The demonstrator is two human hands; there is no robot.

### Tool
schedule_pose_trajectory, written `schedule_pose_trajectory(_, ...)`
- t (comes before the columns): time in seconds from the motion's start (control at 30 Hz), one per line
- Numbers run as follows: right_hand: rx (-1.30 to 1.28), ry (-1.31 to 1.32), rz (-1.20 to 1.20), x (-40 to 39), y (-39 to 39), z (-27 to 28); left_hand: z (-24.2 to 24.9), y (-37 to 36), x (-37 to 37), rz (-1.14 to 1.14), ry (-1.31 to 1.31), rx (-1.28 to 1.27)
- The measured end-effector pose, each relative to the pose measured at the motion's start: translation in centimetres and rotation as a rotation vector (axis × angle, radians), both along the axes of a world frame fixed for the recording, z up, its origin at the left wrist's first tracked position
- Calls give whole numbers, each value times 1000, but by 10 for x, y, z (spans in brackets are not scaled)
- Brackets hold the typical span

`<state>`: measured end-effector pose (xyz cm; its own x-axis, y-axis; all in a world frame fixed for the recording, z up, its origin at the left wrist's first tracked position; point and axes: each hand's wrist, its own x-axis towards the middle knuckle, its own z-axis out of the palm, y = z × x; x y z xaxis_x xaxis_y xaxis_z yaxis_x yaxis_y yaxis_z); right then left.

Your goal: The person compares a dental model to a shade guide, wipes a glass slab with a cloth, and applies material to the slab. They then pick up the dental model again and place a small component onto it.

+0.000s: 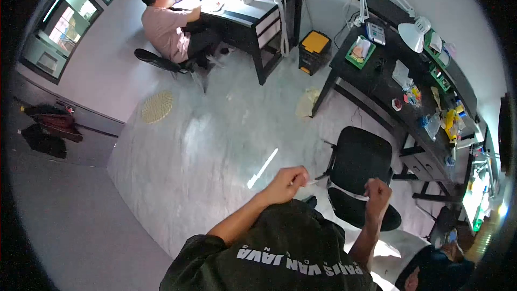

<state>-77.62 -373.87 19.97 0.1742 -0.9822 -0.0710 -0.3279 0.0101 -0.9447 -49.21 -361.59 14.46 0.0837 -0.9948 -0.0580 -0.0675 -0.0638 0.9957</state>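
My left hand (291, 183) is closed in a pinch in front of my dark shirt. A thin white strip (349, 192) shows at its fingertips and runs across the front of a black chair toward my right hand (378, 193). That hand is raised and closed, with the strip's other end at its fingers. What kind of strip it is, I cannot make out. The black chair (360, 156) stands just beyond my hands, its seat partly behind the strip.
A person (172, 27) sits at a lit desk (242, 16) at the back left. Along the right runs a dark workbench (388, 75) with a white lamp (413, 35), green trays and bags. A yellow-lidded bin (315, 48) stands between desks. Another person (436, 267) is at lower right.
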Motion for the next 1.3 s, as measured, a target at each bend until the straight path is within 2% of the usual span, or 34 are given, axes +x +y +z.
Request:
schedule_pose_trajectory(0.03,0,55,51,6,0,0,0,4,7,31,-77,-52)
schedule_pose_trajectory(0.13,-78,-70,105,43,1,1,5,16,26,132,-46,-13)
schedule_pose_trajectory(0.27,26,-267,285,98,15,22,21,27,44,215,-49,34)
schedule_pose_trajectory(0.33,72,-176,358,108,17,12,17,33,49,242,-48,34)
schedule_pose_trajectory(0.5,177,-264,527,123,22,-9,18,51,48,304,-53,42)
schedule_pose_trajectory(0.6,112,-85,608,130,22,-5,18,65,50,309,-59,23)
schedule_pose_trajectory(0.7,75,-148,580,141,29,-8,9,74,47,318,-55,47)
schedule_pose_trajectory(0.83,105,-93,563,144,41,0,13,84,44,314,-33,144)
schedule_pose_trajectory(1.13,150,-86,608,132,71,-1,8,99,38,298,-70,41)
schedule_pose_trajectory(1.3,253,-39,689,123,76,6,2,101,31,402,-53,-29)
